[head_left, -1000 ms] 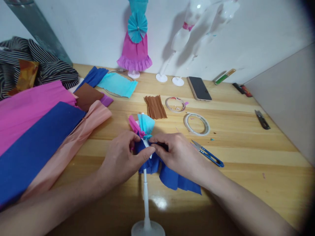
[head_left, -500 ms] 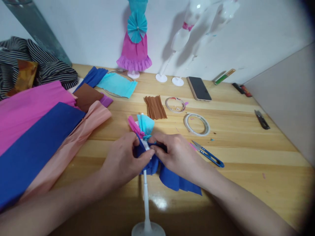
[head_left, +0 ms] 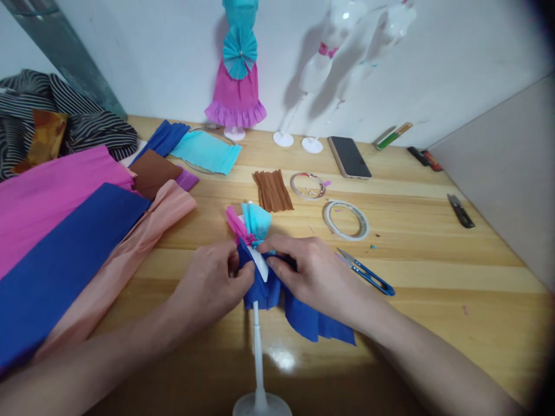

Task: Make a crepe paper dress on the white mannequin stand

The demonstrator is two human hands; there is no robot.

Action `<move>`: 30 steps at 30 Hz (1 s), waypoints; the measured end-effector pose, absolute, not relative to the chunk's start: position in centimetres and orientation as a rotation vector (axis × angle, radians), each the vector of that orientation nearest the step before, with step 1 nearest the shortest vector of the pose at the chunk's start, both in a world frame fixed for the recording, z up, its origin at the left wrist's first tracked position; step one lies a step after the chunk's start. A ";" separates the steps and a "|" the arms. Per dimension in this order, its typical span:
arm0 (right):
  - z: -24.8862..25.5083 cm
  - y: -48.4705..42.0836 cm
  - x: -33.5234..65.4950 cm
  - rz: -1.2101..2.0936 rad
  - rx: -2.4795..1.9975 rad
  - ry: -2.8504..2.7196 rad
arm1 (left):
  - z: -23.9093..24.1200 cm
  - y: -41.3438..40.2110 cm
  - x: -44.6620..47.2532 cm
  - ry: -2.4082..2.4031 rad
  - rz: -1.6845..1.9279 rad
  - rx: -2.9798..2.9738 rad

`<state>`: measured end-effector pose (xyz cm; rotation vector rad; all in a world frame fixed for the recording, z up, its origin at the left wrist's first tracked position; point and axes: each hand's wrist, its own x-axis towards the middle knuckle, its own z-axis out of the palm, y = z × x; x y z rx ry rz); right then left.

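Observation:
A small white mannequin stand [head_left: 258, 358] rises in front of me, its upper part wrapped in blue crepe paper [head_left: 262, 292]. Pink crepe paper [head_left: 236, 222] and a gathered turquoise fan [head_left: 256, 218] sit at its top. My left hand [head_left: 217, 277] pinches the blue paper's edge on the left side, thumb against curled fingers. On the other side my right hand [head_left: 310, 266] pinches the blue paper between thumb and forefinger; a loose length [head_left: 316, 323] hangs below it. Between the hands a white strip [head_left: 259, 263] shows, of material I cannot make out.
Coloured paper sheets [head_left: 73, 242] lie at left. Blue thread snips [head_left: 366, 271], a tape roll [head_left: 347, 220], a ring of beads [head_left: 308, 185], brown pleated paper [head_left: 273, 190] and a phone [head_left: 349, 156] lie beyond. A dressed mannequin [head_left: 236, 86] stands by the wall; a box cutter [head_left: 461, 211] lies right.
My left hand has drawn back slightly to the left, its thumb away from the right thumb, uncovering more of the white strip. My right hand has hardly moved.

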<state>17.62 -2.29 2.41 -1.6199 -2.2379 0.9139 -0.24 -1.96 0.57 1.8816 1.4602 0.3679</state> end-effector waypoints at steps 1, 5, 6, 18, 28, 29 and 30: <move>2.4 -2.3 17.6 0.917 -1.612 -2.242 | 0.6 -2.0 -0.2 1.462 0.372 1.887; 2.1 -2.5 17.6 0.904 -1.609 -2.245 | 0.3 -2.1 0.2 1.493 0.460 1.947; 2.1 -2.5 17.6 0.902 -1.612 -2.247 | 0.3 -2.1 0.3 1.502 0.479 1.970; 2.2 -2.4 17.2 0.871 -1.641 -2.295 | -0.4 -0.7 0.7 1.520 0.499 1.706; 2.2 -2.3 17.3 0.906 -1.639 -2.283 | -0.7 -0.5 -0.2 1.355 0.609 1.523; 2.2 -2.3 17.3 0.899 -1.648 -2.288 | -0.6 -0.6 -0.2 1.341 0.608 1.525; 2.3 -2.3 17.2 0.890 -1.656 -2.293 | -0.5 -0.7 -0.1 1.333 0.606 1.533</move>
